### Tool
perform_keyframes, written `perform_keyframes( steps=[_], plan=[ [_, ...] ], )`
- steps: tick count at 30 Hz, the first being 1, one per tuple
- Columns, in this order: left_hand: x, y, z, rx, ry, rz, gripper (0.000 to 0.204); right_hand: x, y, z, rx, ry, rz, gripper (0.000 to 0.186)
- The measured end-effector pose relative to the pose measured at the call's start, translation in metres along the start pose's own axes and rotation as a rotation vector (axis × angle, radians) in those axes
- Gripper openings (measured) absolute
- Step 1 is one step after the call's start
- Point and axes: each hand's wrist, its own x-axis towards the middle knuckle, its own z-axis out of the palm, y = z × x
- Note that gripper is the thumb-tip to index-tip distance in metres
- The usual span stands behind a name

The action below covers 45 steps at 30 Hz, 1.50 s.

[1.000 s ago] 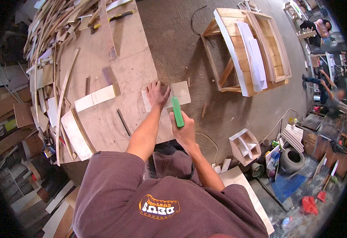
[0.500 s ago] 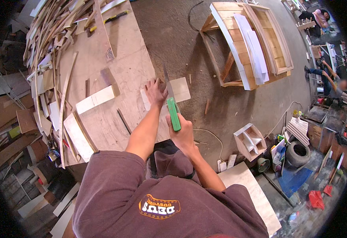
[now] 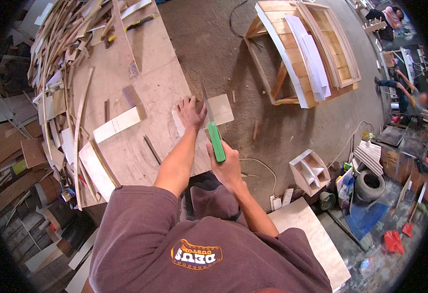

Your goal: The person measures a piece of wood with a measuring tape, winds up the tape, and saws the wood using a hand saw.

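Observation:
A hand saw with a green handle (image 3: 216, 141) is gripped in my right hand (image 3: 227, 165), its fingers wrapped round the handle. The thin saw blade (image 3: 205, 100) points away from me and lies across a small pale board (image 3: 220, 110). That board sticks out past the right edge of the wooden worktable (image 3: 167, 85). My left hand (image 3: 191, 113) rests on the board's left part, fingers spread and pressing down, just left of the blade. Where the blade's teeth meet the wood is too small to make out.
A white-faced wood block (image 3: 117, 124) and a dark narrow strip (image 3: 152, 149) lie on the table. Scrap strips (image 3: 72, 36) pile up at far left. A wooden frame (image 3: 292, 58) stands on the floor at right, beyond a small divided box (image 3: 310, 172). Other people are at far right.
The saw and my right hand have shifted very slightly toward me and to the right. My left hand keeps its place on the board.

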Motion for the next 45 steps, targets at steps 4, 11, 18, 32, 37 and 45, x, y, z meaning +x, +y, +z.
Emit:
perform_keyframes(
  steps=[4,11,18,32,37,45],
  plan=[
    [0.0,0.003,-0.002,0.013,-0.047,-0.018,0.042,0.006,0.003,0.001,0.002,0.027,-0.064,0.026],
    [-0.001,0.001,0.002,0.01,-0.037,0.0,0.044,-0.001,-0.004,-0.003,0.029,-0.012,0.033,0.025],
    [0.0,0.003,-0.001,-0.001,-0.006,-0.007,0.04,0.005,-0.005,-0.007,0.024,0.001,0.019,0.026],
    [-0.001,-0.003,0.001,0.026,0.032,0.002,0.039,0.006,-0.017,-0.01,0.004,-0.025,0.058,0.025],
    [0.0,0.009,0.001,-0.007,0.039,-0.009,0.035,0.004,-0.014,-0.012,0.036,0.01,-0.011,0.025],
    [-0.001,0.009,-0.004,-0.015,0.03,-0.004,0.034,0.006,-0.01,-0.011,0.023,-0.001,0.021,0.032]
  ],
)
